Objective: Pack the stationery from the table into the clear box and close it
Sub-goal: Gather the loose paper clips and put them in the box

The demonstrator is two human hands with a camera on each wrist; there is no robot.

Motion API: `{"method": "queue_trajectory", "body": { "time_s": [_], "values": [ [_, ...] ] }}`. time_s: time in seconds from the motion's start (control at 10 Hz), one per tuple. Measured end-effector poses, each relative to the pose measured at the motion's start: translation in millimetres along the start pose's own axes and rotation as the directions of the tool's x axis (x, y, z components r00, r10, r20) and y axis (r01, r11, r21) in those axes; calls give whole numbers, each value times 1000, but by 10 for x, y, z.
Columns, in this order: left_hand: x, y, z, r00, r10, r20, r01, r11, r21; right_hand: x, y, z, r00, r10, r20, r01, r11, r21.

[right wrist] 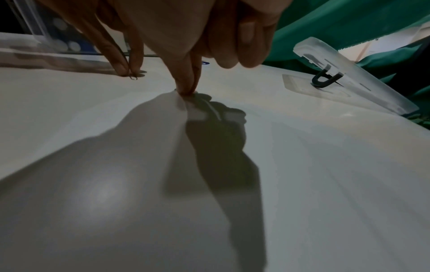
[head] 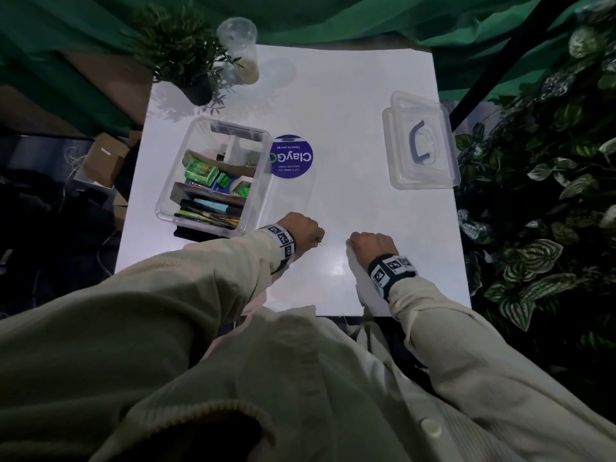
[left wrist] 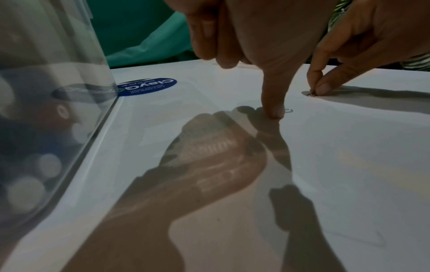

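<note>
The clear box (head: 260,181) stands at the table's left, open, with pens, green boxes and other stationery inside. Its lid (head: 421,141), with a dark handle, lies apart at the right. Both hands are at the table's front, fingertips down on the surface. My left hand (left wrist: 275,115) pinches a small metal paper clip (left wrist: 289,110) against the table, just right of the box. My right hand (right wrist: 187,93) pinches a second small clip (left wrist: 310,94), mostly hidden under its fingertips. The hands are a short gap apart.
A round blue sticker (head: 290,156) is on the white table (head: 350,201) beside the box. A potted plant (head: 186,61) and a clear plastic cup (head: 240,48) stand at the back left. Leafy plants (head: 540,195) line the right edge.
</note>
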State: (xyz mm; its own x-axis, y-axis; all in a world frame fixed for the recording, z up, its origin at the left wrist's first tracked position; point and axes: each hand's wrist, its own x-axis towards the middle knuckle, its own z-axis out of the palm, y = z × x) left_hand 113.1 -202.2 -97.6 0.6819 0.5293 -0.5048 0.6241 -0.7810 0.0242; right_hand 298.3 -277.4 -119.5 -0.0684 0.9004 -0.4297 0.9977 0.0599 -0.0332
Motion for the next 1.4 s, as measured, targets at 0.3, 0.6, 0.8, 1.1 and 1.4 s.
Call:
{"method": "queue_trajectory", "body": {
  "time_s": [0.3, 0.6, 0.8, 1.1, 1.4],
  "values": [
    [19, 85, 41, 987, -154, 42, 160, 967, -198, -21, -81, 53, 992, 129, 13, -130, 975, 183],
    [15, 16, -40, 949, -316, -5, 287, 870, -401, -106, 41, 99, 976, 214, 24, -205, 890, 407],
    [-53, -280, -349, 865, -470, -177, 337, 804, -490, -126, 14, 51, 977, 213, 7, -206, 936, 286],
    [-147, -270, -261, 894, -434, -111, 332, 808, -486, -45, -136, -17, 967, 240, 88, -255, 924, 286],
    [-168, -265, -232, 908, -409, -95, 322, 824, -465, -52, -169, 39, 945, 306, 117, -327, 856, 401]
  ]
}}
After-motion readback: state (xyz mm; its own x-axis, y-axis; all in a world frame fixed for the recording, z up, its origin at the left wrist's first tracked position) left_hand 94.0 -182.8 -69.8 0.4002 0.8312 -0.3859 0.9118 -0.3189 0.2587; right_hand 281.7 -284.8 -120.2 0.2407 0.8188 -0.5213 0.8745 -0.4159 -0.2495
